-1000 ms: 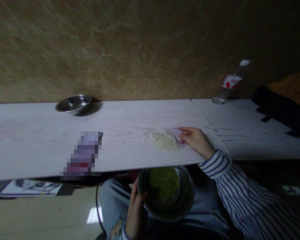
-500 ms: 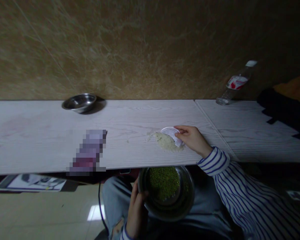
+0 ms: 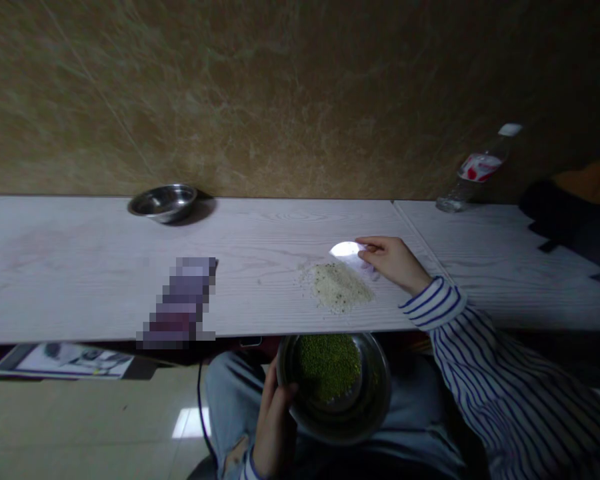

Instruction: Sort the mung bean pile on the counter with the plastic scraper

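Note:
My left hand [image 3: 276,417] grips the left rim of a steel bowl [image 3: 340,430], thumb over the edge. The bowl rests on my lap below the table edge, with small green beans [image 3: 330,367] inside. Between the thumb and fingers of my right hand [image 3: 393,260] is a thin, shiny white disc [image 3: 347,250] with a curved edge, perhaps a plastic lid. It is held just behind a pile of white grains [image 3: 339,287] that look like rice, dotted with dark specks. Part of the disc is hidden by my fingers.
A second steel bowl [image 3: 164,205] stands against the wall on the left. A blurred-out flat item [image 3: 183,300] lies near the table's [image 3: 260,233] front edge. At the right are a plastic bottle [image 3: 480,167] and dark cloth [image 3: 570,220].
My right hand has lifted the white disc from the rice pile and drawn it slightly back toward the wall, uncovering more of the pile. My left hand and the bowl stay put.

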`<state>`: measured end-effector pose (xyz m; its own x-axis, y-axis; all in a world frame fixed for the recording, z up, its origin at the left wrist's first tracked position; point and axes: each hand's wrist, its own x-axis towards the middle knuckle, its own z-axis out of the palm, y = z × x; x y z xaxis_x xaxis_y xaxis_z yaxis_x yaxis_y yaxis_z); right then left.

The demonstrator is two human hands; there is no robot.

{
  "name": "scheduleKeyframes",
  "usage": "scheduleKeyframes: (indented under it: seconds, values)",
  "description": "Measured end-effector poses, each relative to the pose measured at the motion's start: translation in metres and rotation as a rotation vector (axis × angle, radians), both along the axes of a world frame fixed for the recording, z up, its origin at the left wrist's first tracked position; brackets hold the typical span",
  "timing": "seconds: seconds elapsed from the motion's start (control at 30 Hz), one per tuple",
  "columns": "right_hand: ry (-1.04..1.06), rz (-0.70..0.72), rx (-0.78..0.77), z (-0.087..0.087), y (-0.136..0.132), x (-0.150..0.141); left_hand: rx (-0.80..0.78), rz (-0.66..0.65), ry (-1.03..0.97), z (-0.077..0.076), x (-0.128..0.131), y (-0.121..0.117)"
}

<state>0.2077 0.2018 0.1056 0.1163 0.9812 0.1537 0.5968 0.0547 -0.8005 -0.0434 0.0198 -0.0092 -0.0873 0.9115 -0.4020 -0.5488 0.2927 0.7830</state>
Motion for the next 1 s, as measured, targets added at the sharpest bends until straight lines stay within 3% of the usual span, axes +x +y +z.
scheduleKeyframes:
  seconds: [0.2, 0.53, 0.77, 1.0]
  values:
    - [-0.047, 0.005, -0.048, -0.004, 0.029, 0.005, -0.005, 0.001, 0.019, -0.001, -0.003, 0.000]
    - [0.038, 0.252, -0.157, 0.002, 0.028, -0.031, -0.001, 0.056, 0.002, 0.004, -0.003, -0.002]
    - [-0.180, 0.310, 0.075, 0.014, 0.017, -0.041, 0.026, 0.019, -0.021, -0.001, -0.009, -0.003]
    - [-0.269, 0.265, 0.240, 0.023, -0.002, -0.044, -0.009, 0.130, 0.044, 0.008, -0.014, -0.007]
